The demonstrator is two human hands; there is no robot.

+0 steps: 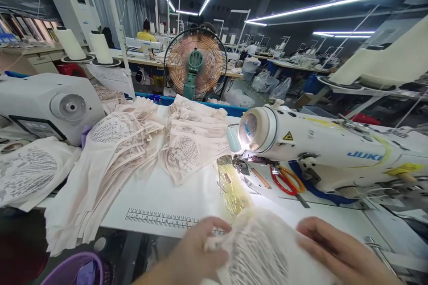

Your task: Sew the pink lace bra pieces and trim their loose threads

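A pale lace bra piece (261, 249) is spread between my two hands at the table's front edge, partly smeared by motion. At its left edge my left hand (197, 251) grips the fabric between thumb and fingers. My right hand (344, 249) has curled fingers closed on the right edge. Just beyond the piece lies a yellowish clear plastic strip (232, 187), leading toward the lit needle area of a white JUKI sewing machine (327, 142). One stack of lace bra pieces (183, 151) rests left of the machine head, and another stack of bra pieces (113, 147) hangs over the front edge.
Red-handled scissors (282, 182) and an orange-handled tool (294, 178) lie under the machine arm. A printed ruler (160, 219) runs along the front edge. Second machine (50, 107) stands left, above a purple basket (75, 269). A large fan (195, 62) stands behind the table.
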